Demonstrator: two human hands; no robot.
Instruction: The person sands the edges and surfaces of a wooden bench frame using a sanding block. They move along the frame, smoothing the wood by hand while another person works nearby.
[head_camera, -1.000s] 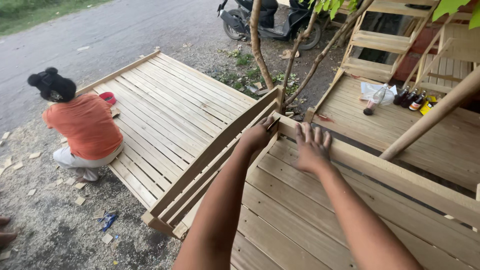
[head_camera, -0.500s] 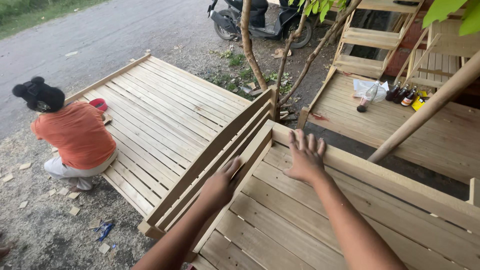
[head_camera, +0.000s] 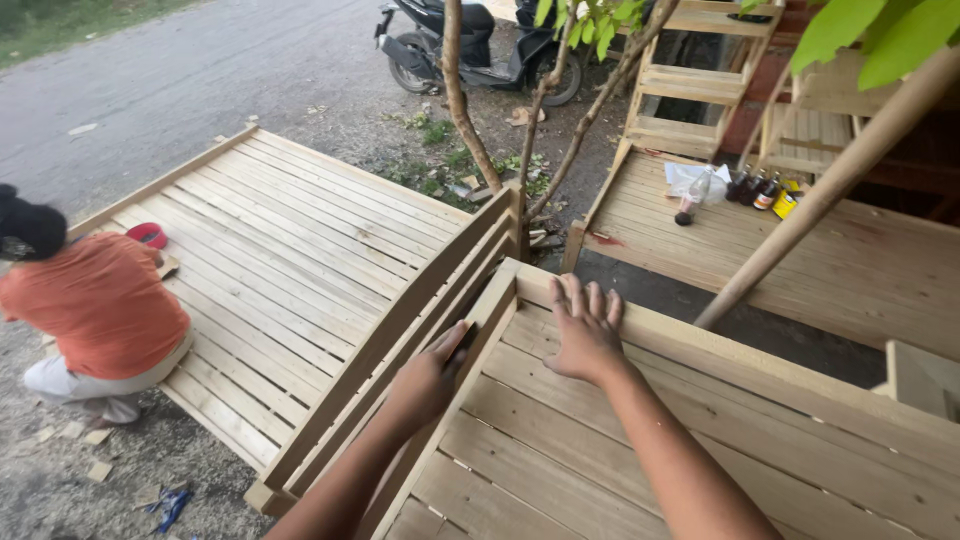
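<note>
A pale slatted wooden frame (head_camera: 620, 450) lies right under me. My right hand (head_camera: 585, 330) rests flat on its slats near the far corner, fingers spread against the raised end rail (head_camera: 760, 365). My left hand (head_camera: 430, 375) presses on the frame's left side rail (head_camera: 495, 300), with a small dark thing under the palm that I cannot make out. A second railed wooden panel (head_camera: 400, 330) leans along that left edge.
A person in an orange shirt (head_camera: 95, 310) crouches at the left on another slatted platform (head_camera: 290, 250), next to a small red bowl (head_camera: 147, 235). Several bottles (head_camera: 755, 190) stand on a third platform at right. A wooden pole (head_camera: 820, 190), thin tree trunks (head_camera: 460, 90) and a motorbike (head_camera: 470, 45) lie beyond.
My left hand has slid back along the side rail toward me. My right hand has stayed flat near the corner. The view has shifted a little to the right.
</note>
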